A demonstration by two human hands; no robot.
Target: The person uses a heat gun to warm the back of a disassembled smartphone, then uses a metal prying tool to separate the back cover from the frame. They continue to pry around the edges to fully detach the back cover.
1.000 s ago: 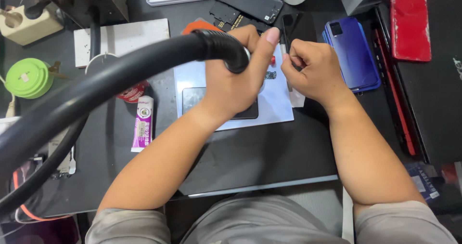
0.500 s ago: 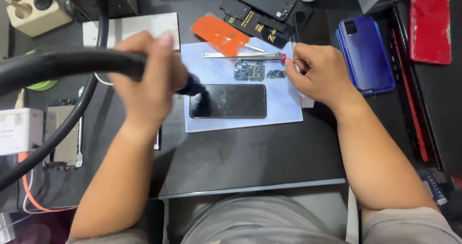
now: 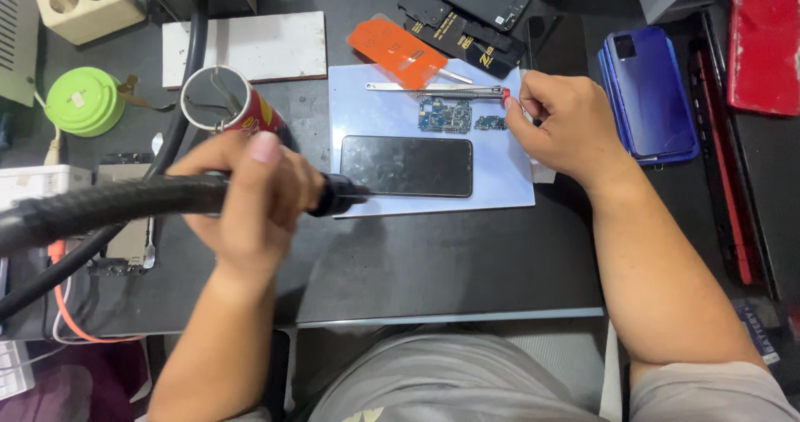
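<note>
My left hand grips the black handle of a hot-air tool with a thick ribbed hose running off to the left. Its nozzle points at the left edge of a black phone lying face up on a pale blue mat. My right hand rests at the mat's right edge, pinching the red-tipped end of metal tweezers. A small blue circuit board and a smaller board piece lie on the mat just left of that hand.
An orange card and black phone parts lie behind the mat. A blue phone and red phone sit right. A red can, green round reel, white tile and power strip stand left.
My left hand pulled the hot-air tool down and left, from over the mat to its left edge. The right hand stayed by the tweezers.
</note>
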